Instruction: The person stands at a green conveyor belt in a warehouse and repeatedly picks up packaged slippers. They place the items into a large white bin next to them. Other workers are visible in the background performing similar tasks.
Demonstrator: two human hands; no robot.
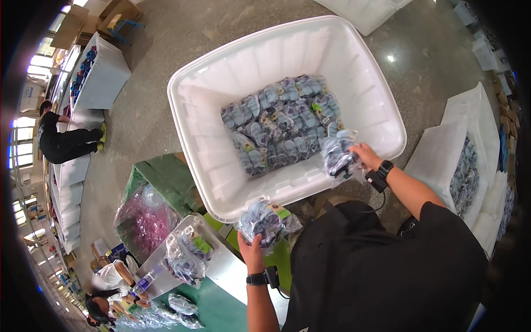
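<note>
My right hand (365, 155) reaches over the near rim of a big white plastic bin (193, 127) and grips a clear bag of blue-grey shoes (338, 152). My left hand (251, 249) holds a second bagged pair of blue-grey shoes (266, 220) just below the bin's front edge. The bottom of the bin is covered by several more bagged shoes (279, 122). Both wrists wear black bands.
A green table (221, 310) below carries a metal tray (227, 268) with more bagged shoes (185, 254) and a pink bag (142, 218). White bins stand at the right (442, 155) and far left (105, 77). A person in black (63, 138) sits at left; others are lower left.
</note>
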